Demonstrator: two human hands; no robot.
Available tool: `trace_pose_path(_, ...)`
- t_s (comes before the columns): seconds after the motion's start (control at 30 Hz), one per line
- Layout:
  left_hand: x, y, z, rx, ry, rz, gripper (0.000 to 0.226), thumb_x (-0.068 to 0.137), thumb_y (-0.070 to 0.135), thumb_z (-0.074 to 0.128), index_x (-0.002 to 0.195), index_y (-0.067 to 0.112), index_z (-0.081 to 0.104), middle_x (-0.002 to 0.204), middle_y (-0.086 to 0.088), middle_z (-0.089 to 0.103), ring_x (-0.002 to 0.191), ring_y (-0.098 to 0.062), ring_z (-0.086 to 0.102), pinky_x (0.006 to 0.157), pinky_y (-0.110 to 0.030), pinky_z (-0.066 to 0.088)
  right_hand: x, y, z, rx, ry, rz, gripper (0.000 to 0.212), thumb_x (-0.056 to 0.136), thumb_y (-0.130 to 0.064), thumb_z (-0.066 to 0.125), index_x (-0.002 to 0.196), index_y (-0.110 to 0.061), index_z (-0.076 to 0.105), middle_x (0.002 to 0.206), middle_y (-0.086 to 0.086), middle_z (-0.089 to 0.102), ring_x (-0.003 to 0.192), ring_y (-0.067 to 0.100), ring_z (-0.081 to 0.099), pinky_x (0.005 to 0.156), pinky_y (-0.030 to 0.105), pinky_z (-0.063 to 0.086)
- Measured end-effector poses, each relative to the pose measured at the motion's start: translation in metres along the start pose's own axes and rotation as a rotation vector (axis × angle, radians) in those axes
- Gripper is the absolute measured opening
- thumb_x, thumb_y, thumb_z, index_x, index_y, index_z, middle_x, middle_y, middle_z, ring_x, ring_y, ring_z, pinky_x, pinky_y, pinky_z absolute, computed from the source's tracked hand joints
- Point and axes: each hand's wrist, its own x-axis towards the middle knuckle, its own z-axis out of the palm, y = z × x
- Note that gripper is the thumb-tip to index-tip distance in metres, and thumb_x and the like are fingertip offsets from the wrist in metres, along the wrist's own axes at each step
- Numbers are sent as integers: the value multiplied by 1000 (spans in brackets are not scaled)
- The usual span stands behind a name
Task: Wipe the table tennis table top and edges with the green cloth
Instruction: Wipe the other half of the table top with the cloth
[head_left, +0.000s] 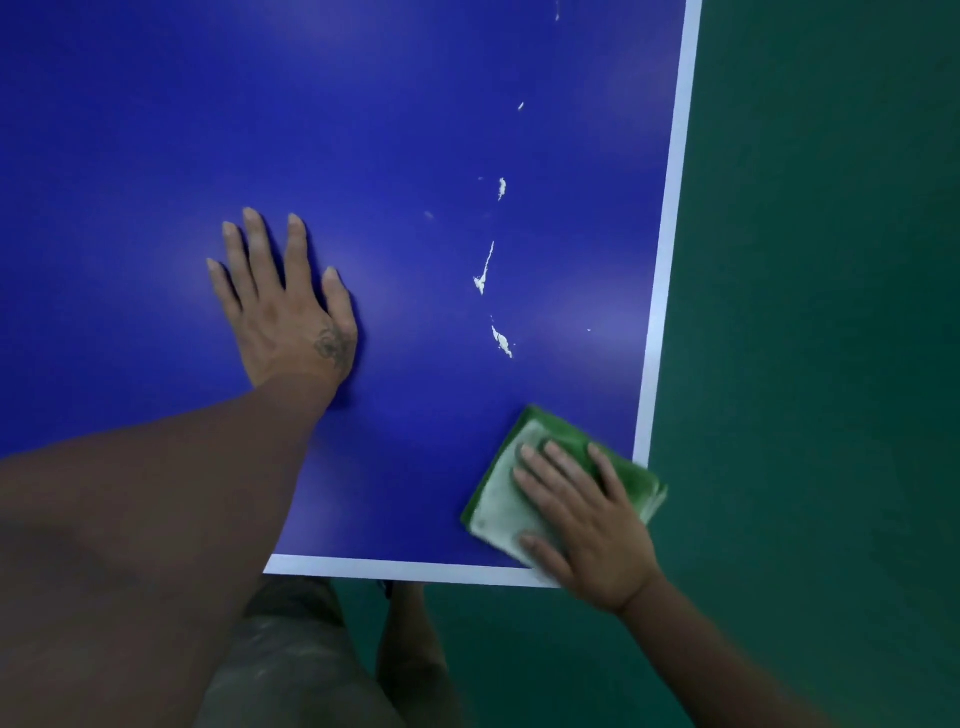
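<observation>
While left hand is bracing flat, fingers apart, right hand is pressing green cloth lower right on tabletop. White smears above probably needing wiping next.

Two hands, one cloth, one table

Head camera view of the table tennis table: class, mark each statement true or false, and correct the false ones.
1. The right hand presses the green cloth flat near the table's corner. True.
2. The left hand holds a second cloth. False: it rests flat and empty on the blue table top.
3. White marks lie on the surface beyond the cloth. True.
4. The cloth covers the white marks. False: it lies apart from them, nearer the person.
5. The floor beside the table is green. True.
</observation>
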Motion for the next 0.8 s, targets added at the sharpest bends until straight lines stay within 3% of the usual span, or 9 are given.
trace_pose_path(0.17,1,1,-3,-9,-19,-6,66,113,45,31,173,21,21,181,-13,7,168,-34,2,135,-55,0,-13,-2,4,-7,-39,-144,74,106,-57,57,169,-24,37,178,-3,30,164,22,31,132,58,20)
trace_pose_path(0.27,0,0,-1,6,-19,-8,65,113,45,29,173,21,20,182,-12,5,168,-33,1,135,-55,-1,25,20,-4,-29,-46,-282,75,106,-59,58,170,-28,35,179,-5,28,164,19,29,134,55,17)
trace_pose_path(0.4,1,-1,0,12,-8,-6,64,113,46,27,173,22,22,181,-12,7,168,-33,3,135,-54,0,104,46,-16,-22,-18,-337,74,107,-57,56,171,-27,34,179,-5,26,166,20,25,133,57,19)
trace_pose_path(0.63,2,-2,2,6,16,8,63,114,46,28,172,22,24,181,-12,10,168,-33,4,135,-55,1,225,76,-40,-105,23,-267,69,110,-59,46,170,-27,33,180,-7,24,168,16,17,134,56,16)
trace_pose_path(0.8,2,-1,-1,2,14,4,63,114,45,30,172,21,24,181,-12,10,168,-33,4,135,-55,1,203,48,-32,-94,103,-120,68,112,-54,47,170,-22,34,180,-3,25,167,20,19,131,61,19)
